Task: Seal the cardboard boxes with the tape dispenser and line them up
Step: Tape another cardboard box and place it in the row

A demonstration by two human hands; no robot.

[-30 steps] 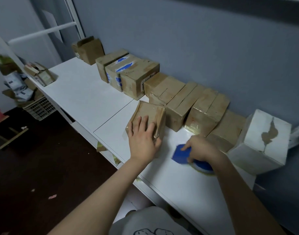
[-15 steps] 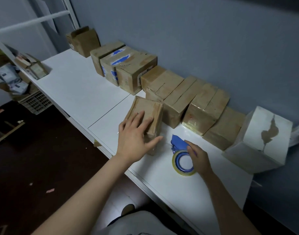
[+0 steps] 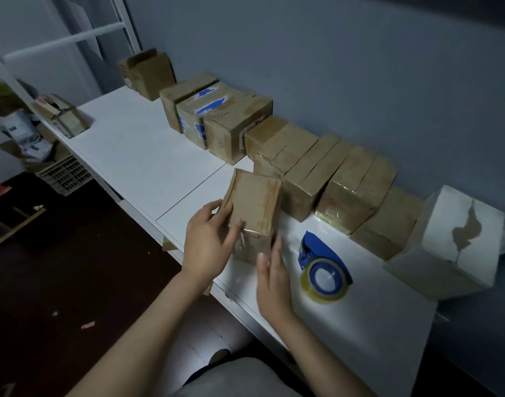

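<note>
A small taped cardboard box (image 3: 255, 202) stands on the white table (image 3: 136, 156), in front of the row of boxes. My left hand (image 3: 208, 242) grips its near left corner, thumb on the left side and fingers on the top. My right hand (image 3: 272, 277) lies with straight fingers against the box's near right side. The blue tape dispenser (image 3: 322, 269) with its clear roll lies on the table just right of my right hand, untouched. Several sealed brown boxes (image 3: 314, 173) stand in a line along the wall.
A white box (image 3: 451, 242) with torn paper ends the row at the right. An open brown box (image 3: 148, 73) stands at the far end. A small carton (image 3: 65, 118) sits at the table's left edge, above a crate (image 3: 63, 174) of clutter on the floor.
My right hand let go of the tape dispenser and moved left to the box's side. My left hand shifted from flat on the box top to gripping its near corner.
</note>
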